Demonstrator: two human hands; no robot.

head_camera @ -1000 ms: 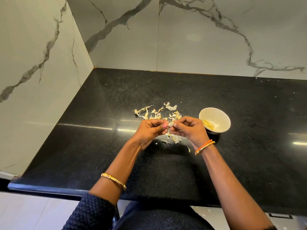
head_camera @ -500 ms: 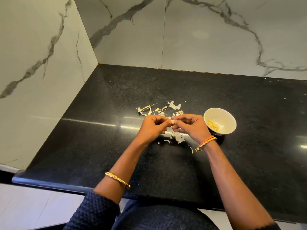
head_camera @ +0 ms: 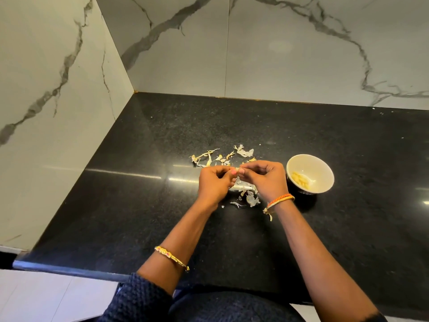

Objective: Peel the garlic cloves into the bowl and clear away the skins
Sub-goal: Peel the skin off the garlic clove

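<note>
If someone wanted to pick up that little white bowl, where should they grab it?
Probably by the rim of the bowl on its far right side, thumb outside, fingers just inside. It stands upright and open, flaring upward from a narrower dark base. The right hand is close by its left side, and the peeled cloves lie low inside.

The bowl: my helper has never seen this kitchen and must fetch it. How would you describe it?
On the black countertop, look just right of the person's right hand. The bowl is small, round and cream inside, holding peeled garlic cloves; the papery skins lie loose around it.
</note>
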